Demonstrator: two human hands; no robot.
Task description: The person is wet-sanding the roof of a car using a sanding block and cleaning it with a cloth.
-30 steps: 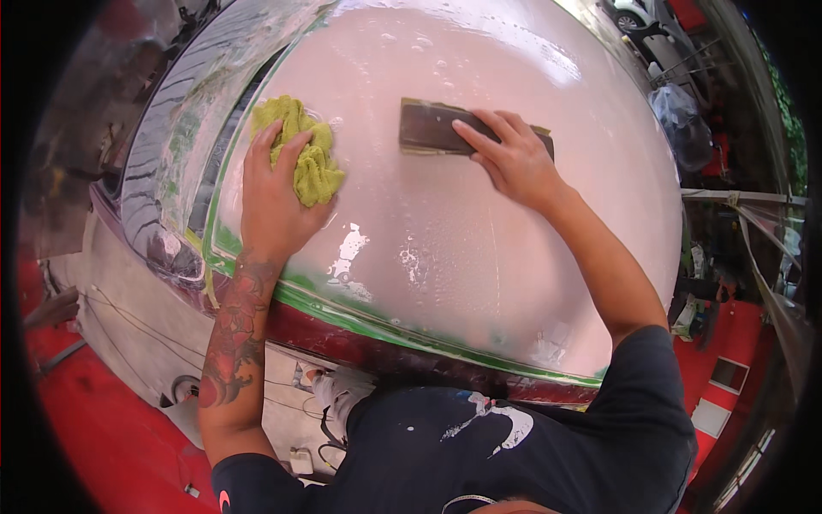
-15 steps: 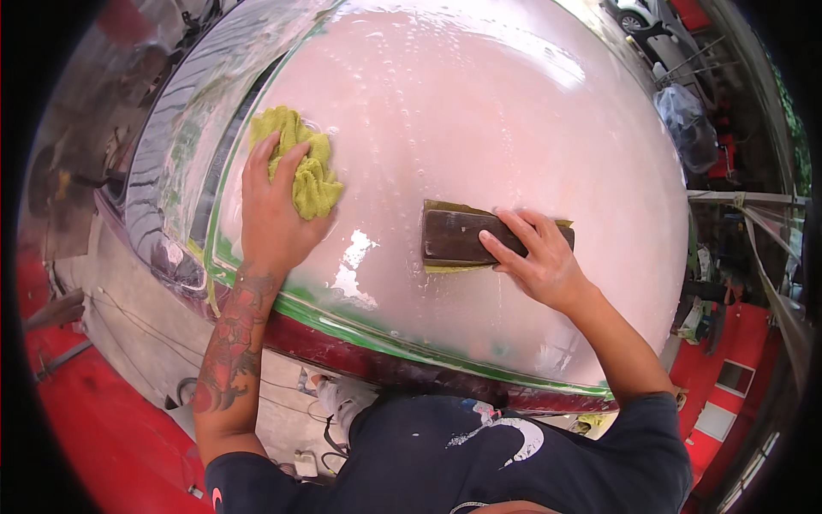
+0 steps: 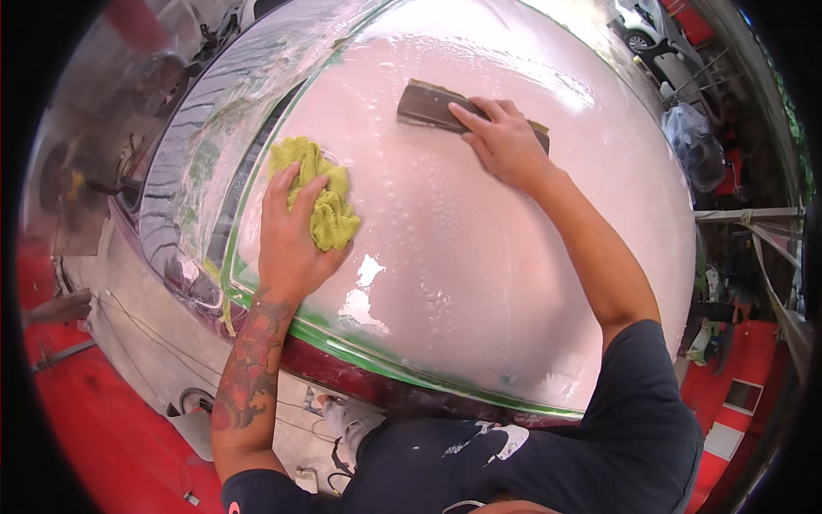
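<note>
Before me is a wet, pinkish-white car roof, edged with green masking tape. My right hand grips a long dark sanding block, which lies flat on the far part of the roof; a thin edge of sandpaper shows along its side. A crumpled yellow-green cloth lies by the roof's left edge. My left hand rests over it, with the fingers curled on its folds. Water beads and streaks cover the surface between the two hands.
Plastic film covers the windshield at the left. Dark red bodywork runs along the near edge. A cable lies on the concrete floor at the left. A bagged item and a white car stand at the right.
My right hand has pushed the sanding block away from me to the far part of the roof. My left hand and the cloth sit slightly lower and more to the right in view.
</note>
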